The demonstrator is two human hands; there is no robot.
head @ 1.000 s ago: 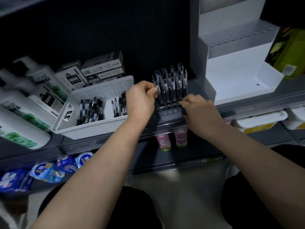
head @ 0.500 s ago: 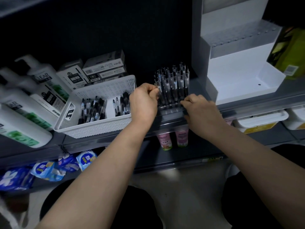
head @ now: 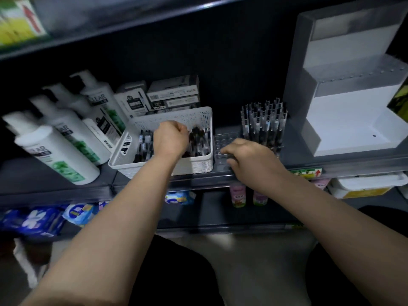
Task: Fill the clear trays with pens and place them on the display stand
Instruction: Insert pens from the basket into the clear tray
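White pump bottles (head: 66,149) with green labels lean at the left of the dark shelf (head: 55,186), stacked boxes (head: 172,93) stand further back, and below sit blue packets (head: 33,219), two pink bottles (head: 238,195) and a white tub (head: 366,184).

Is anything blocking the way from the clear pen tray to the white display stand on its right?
Nothing visible does. The clear tray, held at its front edge by the right hand, stands directly left of the display stand, with only bare shelf between them. The stand's lower step shows nothing on it.
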